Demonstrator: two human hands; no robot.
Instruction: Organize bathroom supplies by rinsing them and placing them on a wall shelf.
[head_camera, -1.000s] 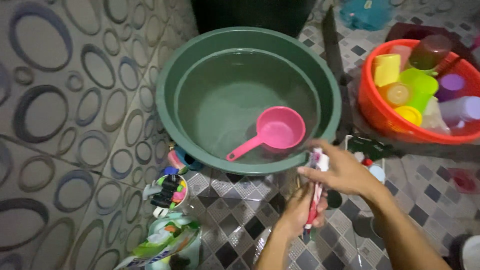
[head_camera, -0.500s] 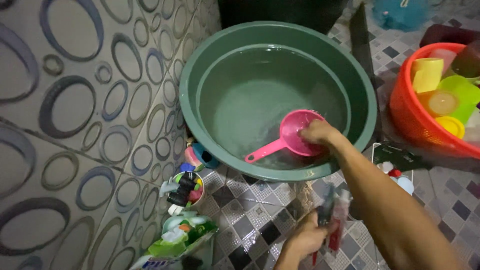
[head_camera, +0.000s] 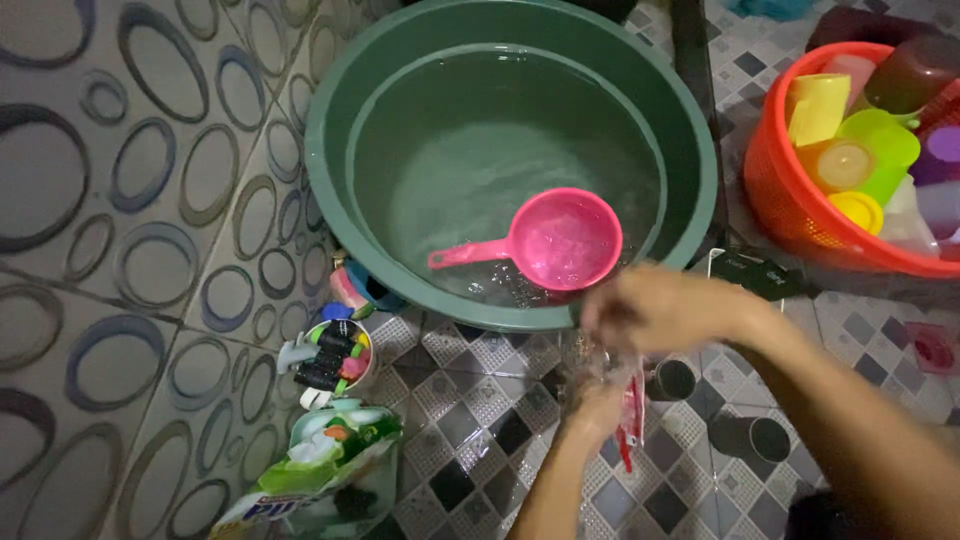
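My left hand (head_camera: 598, 408) grips a small red and white packet (head_camera: 631, 415) low over the tiled floor. My right hand (head_camera: 650, 308) is blurred just above it, fingers curled down onto the top of the same packet. Both hands are close to the near rim of a big green basin (head_camera: 335, 110) filled with water. A pink dipper (head_camera: 553, 240) floats in the water near that rim, handle pointing left.
A red basket (head_camera: 775, 205) of coloured plastic cups stands at the right. By the patterned wall are a cup of small items (head_camera: 335, 360) and a green and white bag (head_camera: 320, 475). Two dark round cups (head_camera: 715, 410) sit on the floor tiles.
My right hand left the pink dipper in the basin and came back down onto the packet in my left hand. The dipper drifted and turned a little.
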